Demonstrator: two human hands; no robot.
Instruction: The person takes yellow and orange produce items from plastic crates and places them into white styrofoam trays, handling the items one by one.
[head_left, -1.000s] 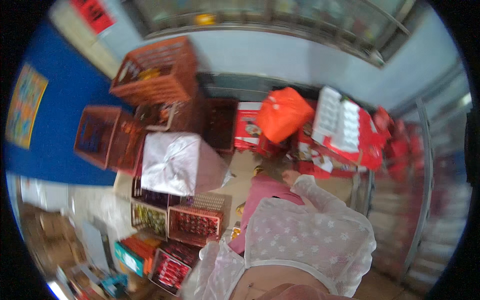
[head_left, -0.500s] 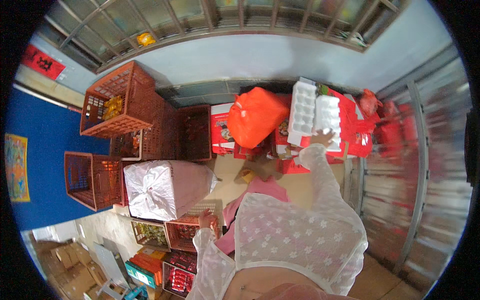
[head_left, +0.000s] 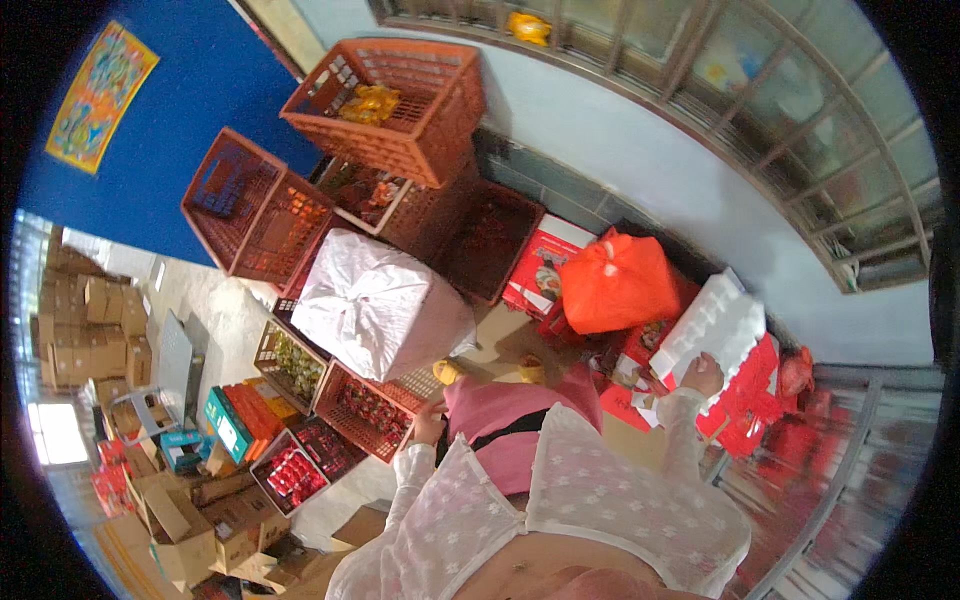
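White foam trays with rows of hollows [head_left: 715,325] lie on red printed cardboard boxes [head_left: 740,405] at the right. My right hand [head_left: 703,375] is at the trays' near edge, its fingers bent against the foam. My left hand [head_left: 430,424] hangs low beside the reddish-brown plastic crate [head_left: 385,445] of small red fruit, holding nothing I can see. Its fingers are loosely apart, partly blurred. An orange-red tied plastic bag [head_left: 618,285] sits left of the trays, on the boxes.
A bulky white tied sack [head_left: 375,305] stands left of centre among stacked plastic crates [head_left: 400,105]. Crates of green and red fruit [head_left: 292,362] are at the lower left, near cardboard boxes [head_left: 180,525]. A barred window [head_left: 700,60] runs along the wall.
My view has swung left, showing more of the cardboard boxes. The two foam trays that showed side by side now appear as one piece. My right hand remains at their near edge.
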